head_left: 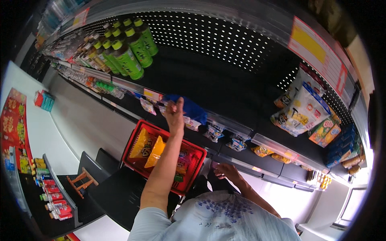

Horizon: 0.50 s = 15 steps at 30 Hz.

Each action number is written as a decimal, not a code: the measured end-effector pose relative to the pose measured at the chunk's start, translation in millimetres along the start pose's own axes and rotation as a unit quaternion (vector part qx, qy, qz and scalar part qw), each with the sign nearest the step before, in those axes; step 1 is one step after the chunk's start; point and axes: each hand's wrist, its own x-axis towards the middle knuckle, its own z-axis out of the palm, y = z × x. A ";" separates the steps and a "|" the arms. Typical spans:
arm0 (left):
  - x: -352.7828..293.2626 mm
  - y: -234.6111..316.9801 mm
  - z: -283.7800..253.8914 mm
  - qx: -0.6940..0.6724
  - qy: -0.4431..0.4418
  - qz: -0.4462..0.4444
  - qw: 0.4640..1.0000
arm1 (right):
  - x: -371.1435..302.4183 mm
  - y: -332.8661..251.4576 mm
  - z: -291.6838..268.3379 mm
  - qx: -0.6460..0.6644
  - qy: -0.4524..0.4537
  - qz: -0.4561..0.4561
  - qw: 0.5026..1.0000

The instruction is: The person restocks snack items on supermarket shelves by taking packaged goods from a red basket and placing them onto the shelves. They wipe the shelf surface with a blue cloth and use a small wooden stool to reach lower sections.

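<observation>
My left hand (175, 116) reaches up to the front edge of the shelf, fingers bent against a deep blue, soft, cloth-like piece (193, 110) that hangs over the edge. Part of that piece is hidden behind the hand. Below my left forearm is a red shopping basket (197, 168), tilted in view. Inside it lie a yellow snack bag (141, 145), another yellow bag (156, 152) and some darker packets. Close to my waist, my right hand (228, 172) has its fingers curled. Something small and dark purplish shows at its fingertips, too small to name.
Green-capped bottles (128, 60) stand in rows at the shelf's left. At its right are a large white snack bag (301, 110) and a colourful box (325, 130). Small snack packets (237, 143) line the level below. A black display table (76, 213) with drinks stands at left.
</observation>
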 end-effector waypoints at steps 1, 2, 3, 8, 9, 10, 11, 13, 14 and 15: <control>18.0 -0.3 -15.9 -0.003 0.021 -0.004 1.000 | 2.7 0.7 2.5 0.005 -0.005 0.003 1.000; 36.6 -1.3 -28.2 -0.008 0.038 -0.009 0.999 | 3.4 1.9 3.0 0.010 -0.005 0.006 1.000; 55.1 -2.0 -39.8 0.004 0.061 -0.019 0.998 | 5.9 5.2 2.0 0.028 -0.018 -0.002 0.999; 144.9 -9.0 -96.1 0.049 0.158 0.010 0.986 | 13.2 0.8 6.0 -0.008 -0.011 0.023 1.000; 158.7 -7.1 -110.6 0.073 0.141 0.000 0.987 | 14.0 1.3 6.0 0.000 -0.014 0.026 1.000; 181.2 -13.3 -126.8 0.073 0.163 0.031 0.983 | 14.6 -1.5 8.8 0.007 -0.019 0.028 0.999; 186.6 -2.6 -118.3 0.073 0.161 -0.002 0.984 | 14.5 2.0 4.9 0.016 -0.009 0.039 0.999; 206.6 5.0 -128.2 0.082 0.202 0.010 0.976 | 18.2 5.4 4.8 -0.003 -0.001 0.043 0.999; 227.1 2.7 -150.8 0.089 0.197 0.001 0.976 | 16.3 -1.7 9.8 -0.015 -0.004 0.046 0.999; 241.1 3.5 -157.3 0.118 0.212 0.009 0.970 | 17.0 -3.2 10.8 -0.008 -0.005 0.047 0.999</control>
